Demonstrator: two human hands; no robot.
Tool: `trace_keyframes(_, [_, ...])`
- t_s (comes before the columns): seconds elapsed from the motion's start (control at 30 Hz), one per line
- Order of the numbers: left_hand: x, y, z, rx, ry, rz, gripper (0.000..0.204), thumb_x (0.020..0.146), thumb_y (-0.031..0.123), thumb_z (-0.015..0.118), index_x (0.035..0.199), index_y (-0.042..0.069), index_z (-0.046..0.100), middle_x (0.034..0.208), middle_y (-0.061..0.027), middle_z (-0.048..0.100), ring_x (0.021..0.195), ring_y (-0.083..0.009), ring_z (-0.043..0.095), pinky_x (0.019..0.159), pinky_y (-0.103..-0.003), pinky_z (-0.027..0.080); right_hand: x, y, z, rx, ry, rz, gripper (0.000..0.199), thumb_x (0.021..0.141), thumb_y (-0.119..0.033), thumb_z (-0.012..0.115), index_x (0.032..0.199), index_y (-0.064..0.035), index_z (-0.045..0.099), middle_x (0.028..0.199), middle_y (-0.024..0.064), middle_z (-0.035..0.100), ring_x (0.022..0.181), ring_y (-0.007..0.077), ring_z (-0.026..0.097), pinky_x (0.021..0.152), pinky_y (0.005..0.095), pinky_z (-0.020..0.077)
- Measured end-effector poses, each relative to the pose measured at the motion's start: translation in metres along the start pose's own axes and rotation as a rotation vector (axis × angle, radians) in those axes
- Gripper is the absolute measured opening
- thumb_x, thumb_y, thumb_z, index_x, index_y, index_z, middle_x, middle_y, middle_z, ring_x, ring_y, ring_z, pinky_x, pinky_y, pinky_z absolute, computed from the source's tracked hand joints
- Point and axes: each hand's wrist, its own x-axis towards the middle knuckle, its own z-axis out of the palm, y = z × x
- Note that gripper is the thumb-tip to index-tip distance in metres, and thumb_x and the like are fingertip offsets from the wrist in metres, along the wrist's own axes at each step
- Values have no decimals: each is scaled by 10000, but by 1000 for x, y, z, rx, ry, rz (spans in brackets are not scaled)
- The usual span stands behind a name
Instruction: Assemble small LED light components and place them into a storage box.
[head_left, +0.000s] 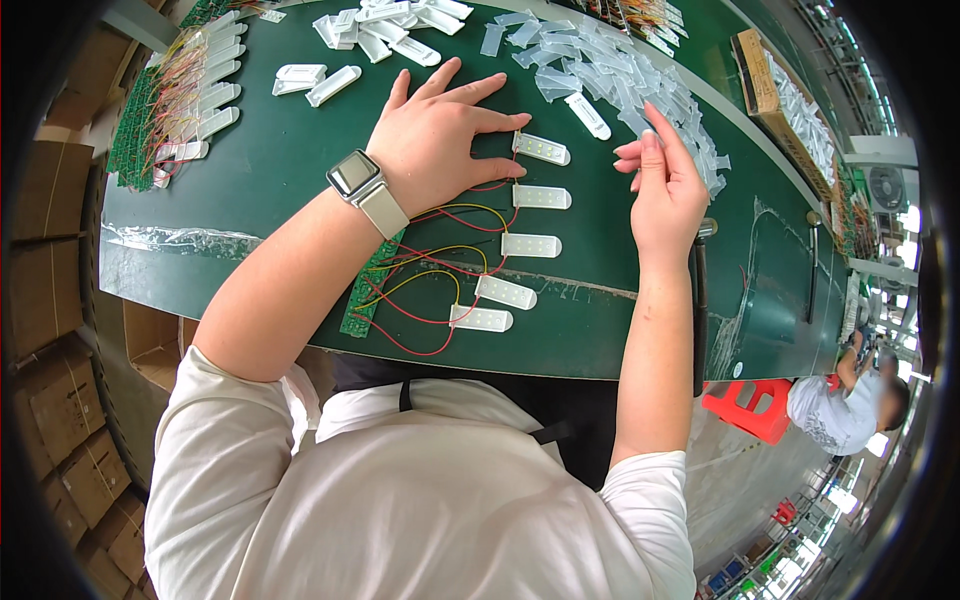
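My left hand (432,135) lies over the green table with its fingers spread, holding nothing. Its index fingertip reaches the end of the farthest white LED module (541,149), and its thumb is beside the second module (542,196). More modules run toward me in a column, joined by red, yellow and black wires to a green circuit board strip (360,305). My right hand (668,195) is raised by a heap of translucent plastic covers (595,60), thumb and fingers drawn together; whether a cover is between them cannot be made out. A white housing (587,116) lies left of it.
White housings (385,25) are piled at the far side, with a few loose ones nearer. Wired modules (215,95) lie in a row at far left. A cardboard box (765,90) of parts stands at right. A red stool (752,408) and another person (840,410) are beyond.
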Motion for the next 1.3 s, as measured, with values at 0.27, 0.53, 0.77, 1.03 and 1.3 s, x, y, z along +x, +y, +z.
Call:
trace_keyframes(0.27, [1, 0, 0, 0, -7, 0, 521, 813, 534, 776, 1304, 380, 696, 1576, 14, 463, 1512, -325, 309, 1224, -619, 190, 1, 0, 1, 192, -212, 271, 146, 998, -124, 647, 1072, -10, 700, 767, 70, 736, 652, 95, 686, 538, 220, 461])
trace_keyframes(0.53, [0, 1, 0, -11, 0, 1, 522, 806, 530, 783, 1299, 385, 698, 1576, 8, 464, 1511, -326, 312, 1224, -619, 191, -3, 4, -2, -122, -174, 36, 112, 905, -102, 737, 998, -40, 747, 739, 51, 733, 643, 92, 692, 620, 235, 526])
trace_keyframes(0.77, [0, 0, 0, -14, 1, 1, 516, 807, 526, 784, 1297, 389, 698, 1574, 5, 467, 1512, -326, 312, 1224, -620, 187, -3, -4, -8, -210, -239, 72, 187, 876, -101, 769, 1055, -48, 774, 723, 42, 718, 628, 96, 670, 605, 250, 514])
trace_keyframes(1.03, [0, -1, 1, -15, 6, -2, 522, 806, 527, 786, 1300, 386, 698, 1578, 6, 462, 1514, -325, 306, 1225, -624, 180, 0, -11, -10, -203, -283, 214, 298, 832, -151, 830, 1098, -33, 769, 794, 92, 753, 692, 129, 711, 668, 269, 551])
trace_keyframes(1.3, [0, -1, 2, -16, 2, 5, 521, 808, 529, 783, 1299, 377, 700, 1577, 9, 463, 1514, -328, 305, 1224, -626, 180, -2, -11, -7, -426, -156, 140, 264, 858, -181, 794, 1067, -22, 760, 901, 141, 751, 752, 234, 740, 720, 321, 565])
